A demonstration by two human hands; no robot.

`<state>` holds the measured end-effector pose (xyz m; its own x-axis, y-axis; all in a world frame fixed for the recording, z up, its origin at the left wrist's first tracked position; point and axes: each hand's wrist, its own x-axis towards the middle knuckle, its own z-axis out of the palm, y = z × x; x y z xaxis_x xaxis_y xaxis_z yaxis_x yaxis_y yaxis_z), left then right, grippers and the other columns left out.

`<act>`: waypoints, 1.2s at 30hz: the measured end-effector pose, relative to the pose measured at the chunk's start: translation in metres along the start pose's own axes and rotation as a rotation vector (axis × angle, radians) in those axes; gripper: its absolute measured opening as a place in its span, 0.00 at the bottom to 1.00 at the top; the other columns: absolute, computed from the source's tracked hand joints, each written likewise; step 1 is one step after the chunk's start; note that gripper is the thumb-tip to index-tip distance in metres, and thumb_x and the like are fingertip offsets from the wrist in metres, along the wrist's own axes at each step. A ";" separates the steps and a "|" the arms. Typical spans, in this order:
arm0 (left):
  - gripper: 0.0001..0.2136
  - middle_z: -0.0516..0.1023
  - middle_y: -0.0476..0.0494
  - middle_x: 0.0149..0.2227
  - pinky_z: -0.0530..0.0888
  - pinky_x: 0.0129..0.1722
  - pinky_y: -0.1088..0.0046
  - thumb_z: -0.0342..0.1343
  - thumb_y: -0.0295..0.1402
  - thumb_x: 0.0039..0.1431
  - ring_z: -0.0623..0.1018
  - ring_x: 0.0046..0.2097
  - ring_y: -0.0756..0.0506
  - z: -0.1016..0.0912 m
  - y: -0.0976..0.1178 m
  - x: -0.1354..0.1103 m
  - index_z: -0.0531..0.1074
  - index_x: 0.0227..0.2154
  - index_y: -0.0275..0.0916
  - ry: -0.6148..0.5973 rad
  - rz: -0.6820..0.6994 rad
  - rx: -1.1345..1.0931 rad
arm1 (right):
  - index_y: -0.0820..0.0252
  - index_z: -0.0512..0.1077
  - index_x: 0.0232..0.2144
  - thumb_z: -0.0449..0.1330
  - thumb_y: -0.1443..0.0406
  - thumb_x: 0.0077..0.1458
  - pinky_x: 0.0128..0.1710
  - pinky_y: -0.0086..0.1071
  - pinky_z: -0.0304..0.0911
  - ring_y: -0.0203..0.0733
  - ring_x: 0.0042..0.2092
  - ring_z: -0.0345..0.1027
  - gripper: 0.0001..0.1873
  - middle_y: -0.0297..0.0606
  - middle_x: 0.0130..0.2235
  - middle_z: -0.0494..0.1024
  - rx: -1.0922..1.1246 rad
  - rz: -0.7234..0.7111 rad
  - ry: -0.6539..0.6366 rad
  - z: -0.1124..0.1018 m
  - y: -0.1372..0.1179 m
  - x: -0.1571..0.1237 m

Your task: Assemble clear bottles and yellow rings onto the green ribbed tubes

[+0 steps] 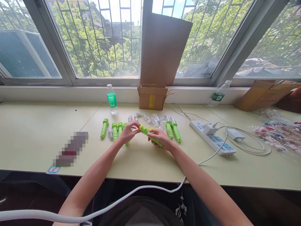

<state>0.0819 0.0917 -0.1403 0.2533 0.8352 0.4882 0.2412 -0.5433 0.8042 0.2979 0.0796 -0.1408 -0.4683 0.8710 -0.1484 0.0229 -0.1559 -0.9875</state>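
Note:
My right hand is wrapped round a green plastic tube, which slants with its lower end toward the right. At the tube's upper left end my left hand pinches a small yellow end piece between thumb and fingers. Several similar green tubes lie on the table left of and behind my left hand, one partly hidden by it. Two more green tubes with clear tops lie just beyond my right hand. Between the groups are several clear plastic pieces.
A bottle with a green label and a small cardboard box stand at the back. To the right lie a white power strip, cables and plastic-wrapped items. A white cable crosses the table's front edge below my arms.

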 end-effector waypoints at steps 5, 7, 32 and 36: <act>0.09 0.74 0.46 0.39 0.72 0.45 0.64 0.61 0.39 0.51 0.73 0.44 0.46 0.000 0.001 0.000 0.70 0.30 0.40 0.031 0.053 0.111 | 0.60 0.70 0.34 0.65 0.52 0.43 0.13 0.25 0.50 0.30 0.19 0.61 0.21 0.36 0.27 0.76 0.011 -0.011 -0.011 0.001 -0.002 -0.001; 0.09 0.74 0.46 0.38 0.72 0.45 0.64 0.60 0.39 0.52 0.74 0.44 0.47 0.000 0.001 0.000 0.70 0.33 0.40 0.037 0.049 0.111 | 0.60 0.70 0.33 0.65 0.52 0.44 0.13 0.25 0.50 0.30 0.19 0.61 0.20 0.37 0.28 0.76 0.026 -0.022 -0.033 0.002 -0.004 -0.002; 0.11 0.75 0.45 0.39 0.72 0.46 0.62 0.60 0.40 0.51 0.74 0.44 0.46 -0.002 0.003 0.002 0.71 0.33 0.39 0.006 0.033 0.055 | 0.62 0.69 0.37 0.62 0.54 0.48 0.15 0.24 0.50 0.30 0.19 0.59 0.18 0.37 0.27 0.75 0.120 -0.009 -0.102 0.000 -0.006 -0.004; 0.13 0.75 0.46 0.38 0.72 0.47 0.62 0.60 0.42 0.51 0.75 0.42 0.47 -0.003 0.002 0.002 0.71 0.35 0.39 -0.026 0.001 0.006 | 0.62 0.68 0.37 0.61 0.54 0.48 0.15 0.24 0.49 0.30 0.19 0.59 0.18 0.38 0.27 0.76 0.128 0.003 -0.118 0.000 -0.007 -0.005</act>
<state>0.0797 0.0932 -0.1366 0.2777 0.8322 0.4800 0.2464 -0.5446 0.8017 0.2999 0.0767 -0.1336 -0.5690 0.8109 -0.1367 -0.0842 -0.2229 -0.9712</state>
